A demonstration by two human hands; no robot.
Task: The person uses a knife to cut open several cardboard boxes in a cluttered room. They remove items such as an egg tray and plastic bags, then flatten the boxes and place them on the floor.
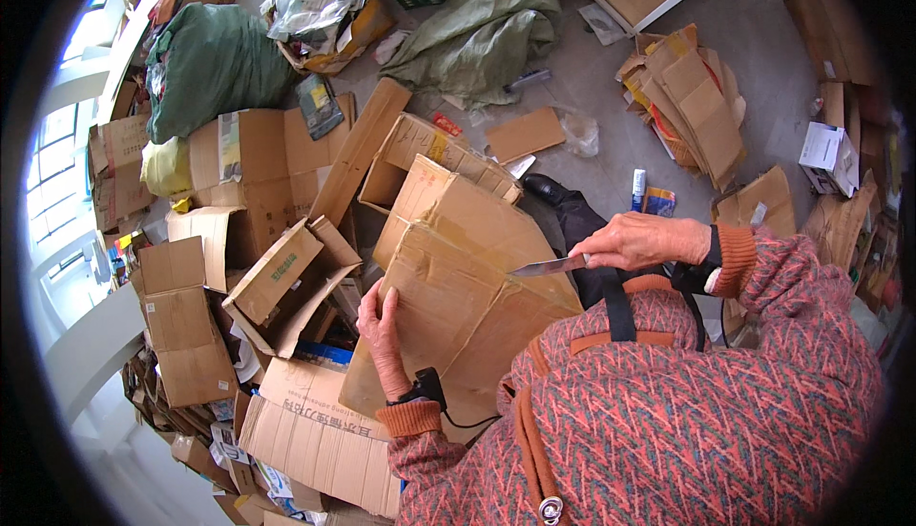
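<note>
A large brown cardboard box (444,290), taped along its seams, lies across my lap. My left hand (379,329) grips its left edge, thumb on the face and the fingers partly out of sight. In my right hand (622,243) is a knife (547,267) with a broad metal blade; the hand covers most of its handle. The blade points left over the upper right part of the box, its tip close to a taped seam. Whether the tip touches the cardboard I cannot tell.
Opened cardboard boxes (275,290) crowd the left side. Beyond my lap lies a green woven sack (486,25), and a full green sack (215,68) stands farther left. Flattened cardboard (690,103) is stacked at the right. A white tube (638,189) rests near my right hand.
</note>
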